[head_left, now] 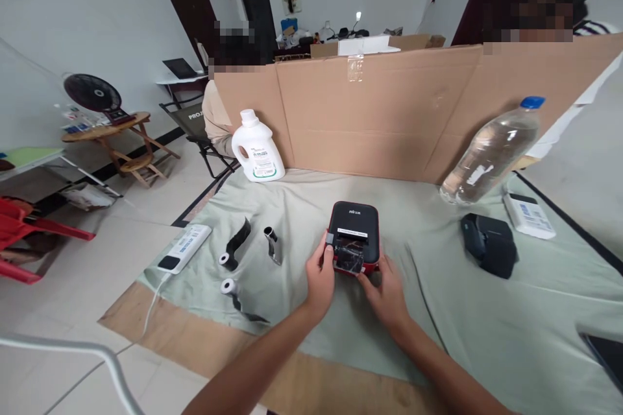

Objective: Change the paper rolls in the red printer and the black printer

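A small black and red label printer (354,228) sits on the green cloth (438,311) in the middle of the table. My left hand (319,275) grips its left side, thumb up against the casing. My right hand (385,290) holds its front right corner, fingers curled near the black glossy tape (349,259) that sticks out of the front. To the left lie three small rolls with black tape unwound: one (235,246), a second (272,243), and a third (234,293) closest to me.
A cardboard wall (389,110) closes the far side of the table, with two people behind it. A white jug (257,149), a clear water bottle (491,155), a black device (490,245), a white box (528,215) and a power strip (185,248) surround the printer.
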Motion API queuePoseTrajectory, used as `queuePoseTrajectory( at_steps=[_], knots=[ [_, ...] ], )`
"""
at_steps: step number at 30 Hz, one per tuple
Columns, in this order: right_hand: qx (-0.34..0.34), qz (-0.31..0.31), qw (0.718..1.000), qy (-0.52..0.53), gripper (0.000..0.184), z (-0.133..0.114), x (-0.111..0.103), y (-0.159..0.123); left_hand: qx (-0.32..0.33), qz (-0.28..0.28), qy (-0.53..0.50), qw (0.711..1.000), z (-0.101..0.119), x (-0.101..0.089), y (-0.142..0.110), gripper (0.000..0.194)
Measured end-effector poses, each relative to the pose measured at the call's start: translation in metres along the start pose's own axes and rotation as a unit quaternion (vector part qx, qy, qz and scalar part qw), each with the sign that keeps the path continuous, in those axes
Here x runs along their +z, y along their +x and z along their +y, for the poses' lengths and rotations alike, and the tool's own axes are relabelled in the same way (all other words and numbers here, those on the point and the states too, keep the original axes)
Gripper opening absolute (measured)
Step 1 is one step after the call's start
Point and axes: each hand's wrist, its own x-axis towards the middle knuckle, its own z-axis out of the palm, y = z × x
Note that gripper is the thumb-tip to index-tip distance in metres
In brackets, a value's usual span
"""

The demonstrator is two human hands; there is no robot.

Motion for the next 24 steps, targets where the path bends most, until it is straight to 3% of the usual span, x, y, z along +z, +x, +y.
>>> queuePoseTrajectory(
  at_steps=[5,11,18,24],
  knots=[
    [-0.003,0.027,0.999,-0.031,0.071,0.002,0.01,-0.016,-0.013,0.033,0.011,0.999,-0.014,-0.001,-0.007,0.049],
    [0.003,0.014,0.999,-0.033,0.072,-0.001,0.008,-0.018,0.001,-0.024,0.034,0.999,-0.016,-0.009,-0.013,0.051],
    [-0.01,0.019,0.999,-0.024,0.084,-0.003,0.008,-0.015,0.156,0.001,0.149,0.976,-0.017,-0.019,-0.014,0.037],
    [-0.02,0.009,1.0,-0.01,0.089,-0.004,0.006,-0.012,0.228,-0.02,0.178,0.957,-0.019,-0.024,-0.008,0.031]
  ],
)
